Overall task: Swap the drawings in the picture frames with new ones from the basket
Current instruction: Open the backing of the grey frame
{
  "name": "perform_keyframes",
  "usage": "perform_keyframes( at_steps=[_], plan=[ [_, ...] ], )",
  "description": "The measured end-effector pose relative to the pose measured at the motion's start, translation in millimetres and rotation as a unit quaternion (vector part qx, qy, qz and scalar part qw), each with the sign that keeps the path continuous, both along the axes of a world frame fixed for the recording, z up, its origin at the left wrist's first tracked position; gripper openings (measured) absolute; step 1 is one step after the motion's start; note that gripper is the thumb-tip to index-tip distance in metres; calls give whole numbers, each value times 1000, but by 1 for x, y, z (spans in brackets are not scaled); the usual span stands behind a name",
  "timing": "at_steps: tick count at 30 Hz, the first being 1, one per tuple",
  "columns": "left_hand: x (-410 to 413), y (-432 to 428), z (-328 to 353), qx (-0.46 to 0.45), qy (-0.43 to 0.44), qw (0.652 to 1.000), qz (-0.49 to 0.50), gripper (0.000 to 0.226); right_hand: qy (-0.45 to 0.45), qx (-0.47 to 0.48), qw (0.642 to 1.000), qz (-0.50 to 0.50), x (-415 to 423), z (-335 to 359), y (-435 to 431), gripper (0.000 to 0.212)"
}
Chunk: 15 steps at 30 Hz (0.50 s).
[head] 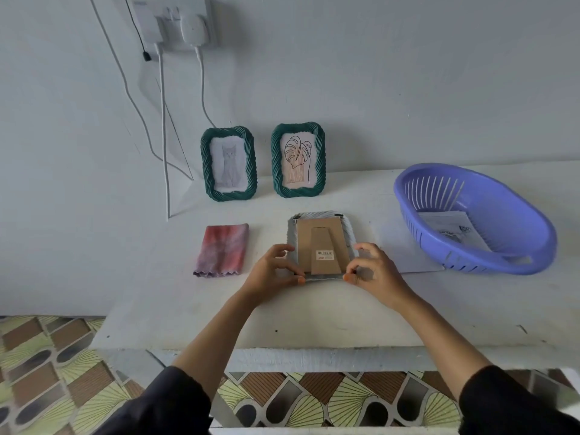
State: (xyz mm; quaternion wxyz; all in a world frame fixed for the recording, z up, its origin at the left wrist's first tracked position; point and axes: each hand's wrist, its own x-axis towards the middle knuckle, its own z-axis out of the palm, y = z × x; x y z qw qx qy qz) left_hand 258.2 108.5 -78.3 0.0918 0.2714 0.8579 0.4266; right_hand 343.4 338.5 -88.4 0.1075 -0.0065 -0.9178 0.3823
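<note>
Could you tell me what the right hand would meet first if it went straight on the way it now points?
The face-down frame: the right hand points left with its fingertips at the near right corner, so it would push against the cardboard back at once. Beyond that, probably the left hand.

The frame (pixel 323 240) lies face down, so its picture is hidden. The sticker (pixel 324 255) on its back is too small to read. The basket (pixel 477 265) wall hides part of the papers (pixel 448 224) inside. The socket (pixel 175 20) is cut off up top.
</note>
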Motion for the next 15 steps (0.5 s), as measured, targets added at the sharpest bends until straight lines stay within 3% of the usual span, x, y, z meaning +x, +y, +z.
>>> perform_keyframes(
  at_steps=[3,5,7,10,15],
  plan=[
    [-4,3,5,66,-69,995,36,19,-19,-37,999,10,0,8,2,22],
    [-10,12,8,100,-84,987,90,19,-12,-69,998,-2,-6,15,6,16],
    [-18,25,8,56,-46,986,151,25,5,-60,997,-38,-17,19,9,10],
    [-24,42,6,-27,-11,973,229,24,6,-22,996,-89,-38,20,12,23],
    [-27,50,-2,-50,-6,960,275,17,-17,-1,995,-95,-49,8,10,30]
  ],
)
